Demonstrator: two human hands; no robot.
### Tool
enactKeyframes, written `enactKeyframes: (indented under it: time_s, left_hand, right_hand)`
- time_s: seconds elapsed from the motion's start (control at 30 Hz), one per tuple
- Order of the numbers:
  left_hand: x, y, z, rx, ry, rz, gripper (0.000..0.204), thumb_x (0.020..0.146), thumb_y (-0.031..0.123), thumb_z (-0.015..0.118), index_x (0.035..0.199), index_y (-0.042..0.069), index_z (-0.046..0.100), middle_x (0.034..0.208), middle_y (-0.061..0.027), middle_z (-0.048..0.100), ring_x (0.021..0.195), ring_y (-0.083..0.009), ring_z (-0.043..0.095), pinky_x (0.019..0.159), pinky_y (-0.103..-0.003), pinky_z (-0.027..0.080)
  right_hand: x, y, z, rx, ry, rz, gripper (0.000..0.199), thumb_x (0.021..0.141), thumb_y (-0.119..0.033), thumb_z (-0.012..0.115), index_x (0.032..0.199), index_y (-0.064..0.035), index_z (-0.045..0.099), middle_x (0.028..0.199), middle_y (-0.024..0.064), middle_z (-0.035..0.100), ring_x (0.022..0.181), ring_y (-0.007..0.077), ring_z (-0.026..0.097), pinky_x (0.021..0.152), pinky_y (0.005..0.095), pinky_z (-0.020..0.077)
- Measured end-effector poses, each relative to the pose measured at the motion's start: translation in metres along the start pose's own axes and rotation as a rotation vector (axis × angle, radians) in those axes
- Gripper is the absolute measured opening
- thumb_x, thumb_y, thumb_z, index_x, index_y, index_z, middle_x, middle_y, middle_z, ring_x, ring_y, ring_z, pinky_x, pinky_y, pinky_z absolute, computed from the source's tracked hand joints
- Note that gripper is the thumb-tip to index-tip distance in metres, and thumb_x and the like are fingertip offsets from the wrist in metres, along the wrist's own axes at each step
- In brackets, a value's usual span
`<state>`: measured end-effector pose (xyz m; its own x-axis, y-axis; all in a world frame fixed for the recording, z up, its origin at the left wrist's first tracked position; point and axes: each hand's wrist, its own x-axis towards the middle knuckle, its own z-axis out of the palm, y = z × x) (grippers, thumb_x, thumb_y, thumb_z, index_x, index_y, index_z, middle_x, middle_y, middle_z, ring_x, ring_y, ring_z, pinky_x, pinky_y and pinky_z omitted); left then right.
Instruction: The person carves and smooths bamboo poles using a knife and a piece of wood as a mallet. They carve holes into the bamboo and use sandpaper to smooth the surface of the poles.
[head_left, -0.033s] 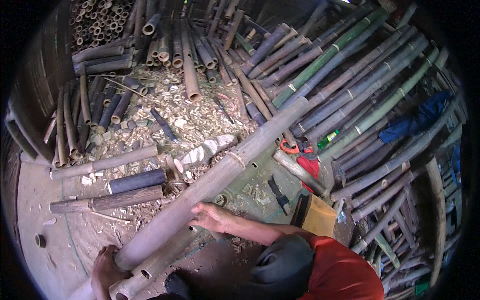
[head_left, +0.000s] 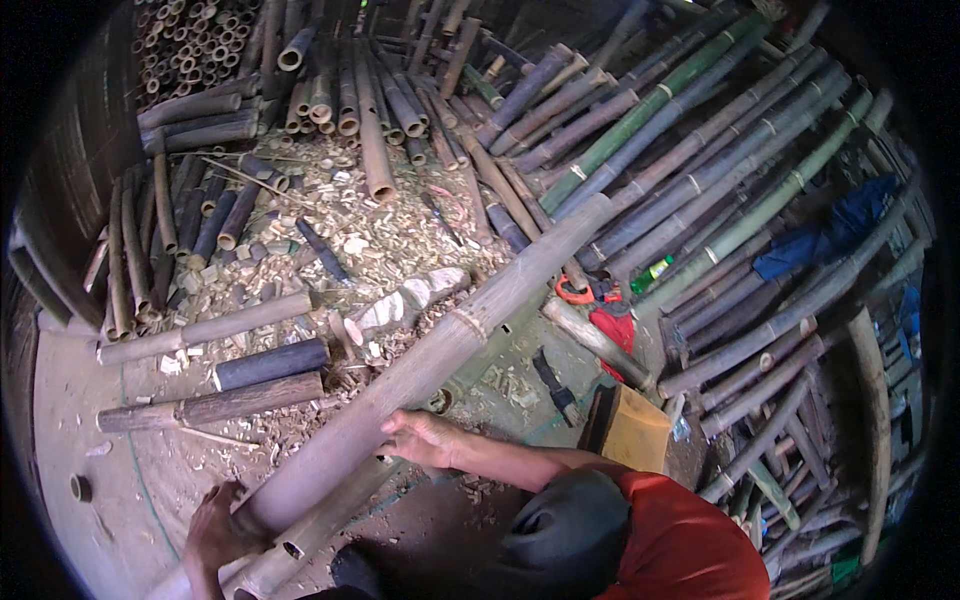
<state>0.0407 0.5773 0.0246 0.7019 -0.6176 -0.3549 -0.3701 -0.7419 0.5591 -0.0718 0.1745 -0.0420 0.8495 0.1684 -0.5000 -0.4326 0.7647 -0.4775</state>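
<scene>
A thick grey-brown bamboo pole (head_left: 400, 375) runs slantwise from the lower left up toward the far right. My left hand (head_left: 222, 530) is wrapped over it near its lower end. Farther up, my right hand (head_left: 425, 440) grips the pole's near side, thumb and fingers curled at the edge; part of the grip is hidden behind the pole. Beneath lies a second bamboo pole (head_left: 335, 510) with holes cut in its side.
Wood chips (head_left: 360, 240) cover the ground ahead, around a chopped light log (head_left: 410, 305). Cut bamboo pieces (head_left: 270, 362) lie at left. A sheathed knife-like tool (head_left: 556, 388), an orange-handled saw (head_left: 578, 290) and a yellow block (head_left: 632, 425) sit at right, before stacked long poles (head_left: 740, 150).
The whole view has shifted slightly. My left hand's grip has changed a little at the pole's lower end; my right hand keeps nearly the same place on it.
</scene>
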Motion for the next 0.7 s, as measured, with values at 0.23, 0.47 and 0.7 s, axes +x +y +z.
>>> enactKeyframes:
  time_s: [0.23,0.47,0.7]
  left_hand:
    - [0.112,0.033,0.039,-0.610,-0.853,0.149,0.089,0.059,0.033,0.099,0.129,-0.007,0.062,0.119,-0.0154,0.071,0.110,-0.0262,0.066,0.102,-0.038,0.050]
    - [0.100,0.015,0.069,-0.034,-0.236,0.201,0.083,0.053,0.041,0.099,0.114,-0.002,0.061,0.104,-0.0257,0.070,0.102,-0.0427,0.069,0.088,-0.048,0.054]
    - [0.096,0.006,0.083,0.117,0.019,0.033,0.063,0.070,0.036,0.086,0.113,0.004,0.053,0.098,-0.0225,0.069,0.095,-0.0428,0.068,0.079,-0.052,0.054]
  right_hand:
    - [-0.018,0.030,-0.014,-0.353,-0.030,0.158,0.054,0.089,-0.037,0.079,0.125,-0.0024,0.056,0.121,0.0097,0.062,0.114,0.0219,0.061,0.094,0.0466,0.0536]
    - [-0.120,0.027,-0.051,-0.941,0.020,0.436,0.037,0.100,-0.040,0.065,0.116,-0.0057,0.062,0.086,0.0077,0.070,0.062,0.0127,0.065,0.048,0.0260,0.0499]
    - [-0.117,0.099,-0.095,-0.742,0.358,0.432,0.029,0.101,-0.032,0.061,0.096,-0.0039,0.069,0.065,0.0094,0.065,0.042,0.0166,0.058,0.037,0.0305,0.0439]
